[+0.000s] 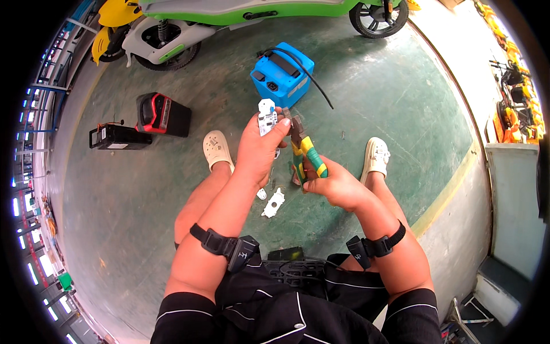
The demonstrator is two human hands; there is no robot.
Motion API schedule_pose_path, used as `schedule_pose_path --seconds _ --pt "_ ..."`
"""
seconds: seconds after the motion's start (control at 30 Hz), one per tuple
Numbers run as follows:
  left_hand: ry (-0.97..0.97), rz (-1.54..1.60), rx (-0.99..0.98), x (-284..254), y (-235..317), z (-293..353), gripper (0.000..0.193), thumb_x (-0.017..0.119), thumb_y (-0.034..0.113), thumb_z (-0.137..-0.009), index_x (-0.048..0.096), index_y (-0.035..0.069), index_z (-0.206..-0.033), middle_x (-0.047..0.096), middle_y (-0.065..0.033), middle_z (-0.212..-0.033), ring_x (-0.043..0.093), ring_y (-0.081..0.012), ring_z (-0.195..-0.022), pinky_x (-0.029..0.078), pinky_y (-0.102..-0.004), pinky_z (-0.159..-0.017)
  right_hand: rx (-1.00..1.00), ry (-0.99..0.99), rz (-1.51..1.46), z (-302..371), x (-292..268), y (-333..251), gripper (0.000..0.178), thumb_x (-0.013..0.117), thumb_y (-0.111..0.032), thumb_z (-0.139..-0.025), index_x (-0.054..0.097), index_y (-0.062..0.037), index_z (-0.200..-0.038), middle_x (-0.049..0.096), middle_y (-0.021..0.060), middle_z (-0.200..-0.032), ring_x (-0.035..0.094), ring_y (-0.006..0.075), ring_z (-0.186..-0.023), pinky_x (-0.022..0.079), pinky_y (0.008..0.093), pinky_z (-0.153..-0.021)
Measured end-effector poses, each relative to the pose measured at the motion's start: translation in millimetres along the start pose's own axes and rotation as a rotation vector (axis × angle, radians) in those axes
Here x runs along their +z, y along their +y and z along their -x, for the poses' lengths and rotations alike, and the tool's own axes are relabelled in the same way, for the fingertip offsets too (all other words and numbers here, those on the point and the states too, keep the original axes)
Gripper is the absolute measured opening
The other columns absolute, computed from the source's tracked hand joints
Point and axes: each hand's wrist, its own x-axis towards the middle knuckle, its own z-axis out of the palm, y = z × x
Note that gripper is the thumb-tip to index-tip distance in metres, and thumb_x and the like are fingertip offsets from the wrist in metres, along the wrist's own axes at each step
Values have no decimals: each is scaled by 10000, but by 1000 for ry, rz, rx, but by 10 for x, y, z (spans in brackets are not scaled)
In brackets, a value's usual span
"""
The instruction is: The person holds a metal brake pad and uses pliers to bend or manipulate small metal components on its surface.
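Note:
In my left hand [260, 143] is a small white circuit board [267, 117] with dark components, its fingers closed around the lower part and the thumb along its right side. My right hand [338, 186] grips pliers [309, 155] with green and yellow handles. The dark metal jaws of the pliers point up and left, close beside the left thumb and the board's edge. Whether the jaws touch the board I cannot tell. On the floor below my hands lies a white plastic piece [273, 203] with a round hole, with a smaller white piece [262, 194] at its left.
A blue battery box [283, 74] with a black cable stands just beyond my hands. A black and red battery case [164, 114] and a black battery [120, 137] stand at the left. Across the far side is a green and white electric scooter [246, 12]. My feet flank the work.

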Motion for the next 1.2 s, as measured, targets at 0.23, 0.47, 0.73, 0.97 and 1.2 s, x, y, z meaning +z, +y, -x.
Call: schedule_pose_path --seconds 0.23,0.47,0.73,0.97,1.2 --pt "-8 7 -3 24 -6 14 369 740 225 -918 601 105 -1238 669 24 -1037 608 -82 -924 481 -285 -755 15 -11 35 13 -13 -47 575 618 -5 -856 452 35 -1405 603 123 -1286 560 199 -1193 452 343 -997" --pt "-24 -6 -20 -4 -4 7 342 694 245 -954 586 119 -1254 671 10 -1097 621 -114 -969 467 -304 -775 52 -25 -10 17 2 -61 682 613 10 -852 363 51 -1486 566 158 -1354 558 248 -1234 458 373 -1018" --pt "55 53 -43 -21 44 -26 325 566 302 -1013 588 80 -1248 666 -40 -1079 629 -137 -910 501 -311 -749 68 -14 -118 4 -41 -86 547 635 -20 -844 464 29 -1361 604 119 -1168 605 199 -1002 494 331 -783" --pt "11 219 -89 -53 129 -62 463 359 428 -1067 602 66 -1220 661 -47 -1032 628 -158 -888 506 -307 -731 -44 158 -240 111 -238 -283 577 642 -13 -828 479 43 -1379 627 119 -1200 633 186 -908 503 313 -734" --pt "-5 258 -27 -170 143 -75 471 325 395 -1089 579 48 -1280 655 -56 -1053 617 -173 -913 503 -333 -757 -141 340 -216 307 -419 -579 511 608 -118 -875 520 28 -1357 638 59 -963 632 131 -812 392 213 -538"
